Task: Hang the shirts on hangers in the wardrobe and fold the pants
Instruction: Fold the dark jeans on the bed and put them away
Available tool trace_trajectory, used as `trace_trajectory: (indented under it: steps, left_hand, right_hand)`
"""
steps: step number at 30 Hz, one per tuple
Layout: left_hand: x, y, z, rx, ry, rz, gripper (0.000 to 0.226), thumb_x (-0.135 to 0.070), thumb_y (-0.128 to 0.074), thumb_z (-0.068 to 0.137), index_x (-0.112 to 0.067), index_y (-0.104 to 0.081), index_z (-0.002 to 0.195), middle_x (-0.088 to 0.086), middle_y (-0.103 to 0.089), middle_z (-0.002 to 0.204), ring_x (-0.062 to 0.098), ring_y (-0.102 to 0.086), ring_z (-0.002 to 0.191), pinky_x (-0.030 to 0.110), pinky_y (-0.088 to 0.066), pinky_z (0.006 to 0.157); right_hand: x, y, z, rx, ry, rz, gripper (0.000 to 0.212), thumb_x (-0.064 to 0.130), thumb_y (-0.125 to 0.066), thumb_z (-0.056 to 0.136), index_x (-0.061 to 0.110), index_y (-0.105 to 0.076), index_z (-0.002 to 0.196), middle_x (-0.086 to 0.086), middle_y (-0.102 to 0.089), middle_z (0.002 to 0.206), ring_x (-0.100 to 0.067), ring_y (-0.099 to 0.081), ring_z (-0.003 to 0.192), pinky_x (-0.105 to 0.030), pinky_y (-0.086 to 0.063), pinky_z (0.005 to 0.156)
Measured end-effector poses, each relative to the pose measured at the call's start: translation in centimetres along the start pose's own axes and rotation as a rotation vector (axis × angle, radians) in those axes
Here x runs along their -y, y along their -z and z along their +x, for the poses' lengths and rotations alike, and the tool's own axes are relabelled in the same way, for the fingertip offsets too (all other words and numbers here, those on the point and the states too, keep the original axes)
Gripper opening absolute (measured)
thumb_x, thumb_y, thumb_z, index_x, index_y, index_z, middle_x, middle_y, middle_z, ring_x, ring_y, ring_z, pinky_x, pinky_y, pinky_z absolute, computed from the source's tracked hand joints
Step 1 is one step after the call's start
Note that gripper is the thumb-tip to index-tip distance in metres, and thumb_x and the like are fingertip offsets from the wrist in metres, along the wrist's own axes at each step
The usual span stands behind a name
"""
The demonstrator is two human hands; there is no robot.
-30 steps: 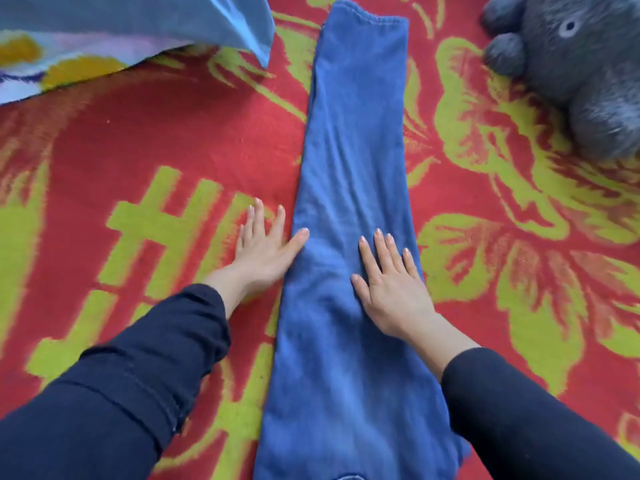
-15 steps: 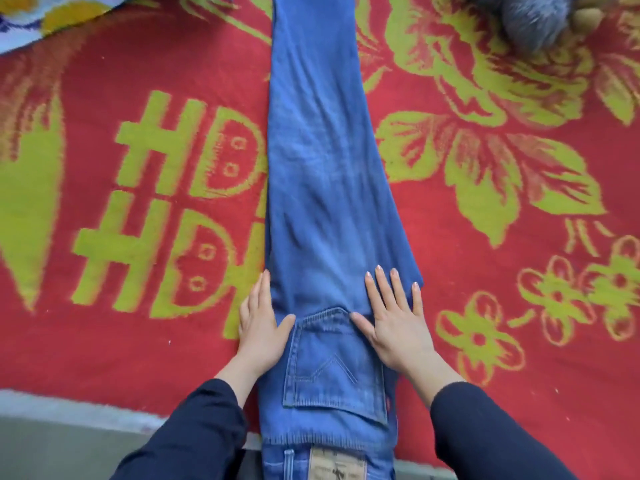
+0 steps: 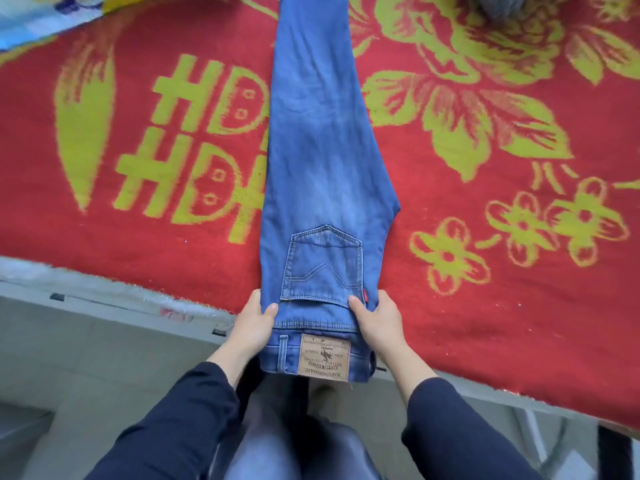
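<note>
Jeans (image 3: 322, 150) ran toward 12 o'clock; left hand (image 3: 254, 327) and right hand (image 3: 379, 323) gripped waist at 6; even lift toward 12 looked best.

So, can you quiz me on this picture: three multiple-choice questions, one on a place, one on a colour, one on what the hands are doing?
1. Where is the brown leather patch on the folded blue denim jeans? A) at the waistband, nearest the person B) at the far hem C) on one knee
2. What colour is the pattern on the red woven blanket? A) white B) yellow-green C) black
3. What are the left hand and right hand doing? A) lying flat B) gripping the jeans' edges by the waistband C) holding a hanger
1 A: the patch sits between the hands at the near end. 2 B: letters and flowers are yellow-green. 3 B: thumbs press on the denim, fingers wrap its edges.
</note>
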State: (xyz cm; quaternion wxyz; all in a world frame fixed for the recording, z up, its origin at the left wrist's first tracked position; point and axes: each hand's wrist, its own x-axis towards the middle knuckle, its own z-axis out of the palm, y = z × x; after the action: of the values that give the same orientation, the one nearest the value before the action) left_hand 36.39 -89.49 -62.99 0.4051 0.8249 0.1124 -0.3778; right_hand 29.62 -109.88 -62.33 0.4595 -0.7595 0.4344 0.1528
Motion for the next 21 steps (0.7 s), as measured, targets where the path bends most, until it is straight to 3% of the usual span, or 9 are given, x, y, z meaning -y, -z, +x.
trace_trajectory:
  steps: [3, 7, 9, 11, 14, 16, 18, 20, 21]
  left_hand:
    - [-0.4, 0.4, -3.5, 0.029, -0.016, -0.042, 0.048, -0.013, -0.055, 0.095, -0.01, -0.035, 0.138, 0.009, -0.058, 0.129, 0.025, -0.057, 0.116, 0.039, -0.042, 0.102]
    - [0.2, -0.2, -10.7, 0.235, 0.094, -0.117, 0.093, -0.002, -0.06, 0.089, -0.024, 0.005, 0.153, 0.003, -0.053, 0.135, 0.02, -0.062, 0.104, 0.03, -0.047, 0.088]
    - [0.3, -0.6, -13.6, 0.322, 0.155, -0.079, 0.101, 0.003, -0.06, 0.086, -0.031, 0.009, 0.152, 0.006, -0.053, 0.136, 0.022, -0.063, 0.1, 0.031, -0.05, 0.081]
    - [-0.5, -0.6, -14.8, 0.341, 0.206, -0.114, 0.098, 0.009, -0.058, 0.084, -0.032, -0.002, 0.153, 0.007, -0.056, 0.133, 0.023, -0.064, 0.097, 0.031, -0.051, 0.076]
    - [-3.6, 0.9, -14.1, 0.31, 0.199, -0.142, 0.066, 0.009, -0.058, 0.085, -0.021, -0.042, 0.142, 0.001, -0.067, 0.099, 0.004, -0.06, 0.056, 0.016, -0.045, 0.049]
    - [-6.2, 2.8, -12.5, 0.293, 0.152, -0.159, 0.027, 0.0, -0.061, 0.086, -0.015, -0.068, 0.107, 0.002, -0.067, 0.082, 0.004, -0.056, 0.052, 0.014, -0.041, 0.046]
    - [-8.8, 4.7, -10.9, 0.288, 0.136, -0.301, 0.008, -0.012, -0.064, 0.086, -0.015, -0.071, 0.088, 0.006, -0.065, 0.085, 0.011, -0.06, 0.062, 0.019, -0.047, 0.053]
    - [-10.9, 6.3, -8.6, 0.25, 0.118, -0.431, 0.015, -0.021, -0.064, 0.088, -0.014, -0.071, 0.099, 0.007, -0.063, 0.088, 0.017, -0.058, 0.072, 0.023, -0.05, 0.06]
    - [-12.1, 6.9, -7.4, 0.228, 0.102, -0.483, 0.02, -0.024, -0.062, 0.09, -0.013, -0.069, 0.106, 0.007, -0.062, 0.087, 0.018, -0.055, 0.073, 0.022, -0.049, 0.06]
  right_hand:
    - [-1.3, 3.3, -2.3, 0.081, -0.004, -0.03, 0.031, 0.045, -0.069, 0.082, 0.017, -0.06, 0.091, 0.006, -0.064, 0.088, -0.019, -0.06, 0.086, -0.03, -0.041, 0.069]
    - [-4.7, 6.9, -7.1, 0.286, -0.175, -0.131, 0.033, 0.045, -0.074, 0.078, 0.014, -0.068, 0.085, -0.002, -0.071, 0.09, -0.02, -0.066, 0.083, -0.03, -0.051, 0.074]
    - [-5.9, 8.2, -9.3, 0.394, -0.29, -0.171, 0.03, 0.043, -0.077, 0.076, 0.015, -0.067, 0.082, -0.003, -0.071, 0.092, -0.018, -0.066, 0.079, -0.028, -0.049, 0.069]
    - [-5.9, 9.3, -10.6, 0.449, -0.342, -0.158, 0.037, 0.038, -0.079, 0.075, 0.01, -0.068, 0.096, -0.005, -0.071, 0.099, -0.018, -0.067, 0.082, -0.028, -0.051, 0.069]
    - [-3.3, 10.6, -10.3, 0.395, -0.249, 0.038, 0.055, 0.023, -0.077, 0.079, 0.019, -0.051, 0.127, -0.001, -0.068, 0.106, -0.009, -0.067, 0.077, -0.022, -0.052, 0.064]
    - [-0.5, 11.6, -9.1, 0.384, -0.218, 0.238, 0.054, 0.018, -0.072, 0.081, 0.037, -0.044, 0.123, 0.002, -0.067, 0.095, -0.006, -0.062, 0.067, -0.018, -0.045, 0.061]
    - [2.4, 12.8, -7.5, 0.378, -0.189, 0.333, 0.026, 0.021, -0.069, 0.08, 0.03, -0.061, 0.103, -0.001, -0.064, 0.089, -0.015, -0.053, 0.078, -0.027, -0.038, 0.069]
    - [5.5, 13.6, -5.6, 0.341, -0.172, 0.377, 0.005, 0.022, -0.062, 0.084, 0.021, -0.066, 0.085, -0.008, -0.06, 0.084, -0.019, -0.053, 0.074, -0.027, -0.043, 0.062]
    - [7.2, 13.8, -4.5, 0.314, -0.185, 0.395, 0.011, 0.025, -0.057, 0.089, 0.018, -0.064, 0.083, -0.009, -0.059, 0.081, -0.021, -0.054, 0.067, -0.026, -0.047, 0.056]
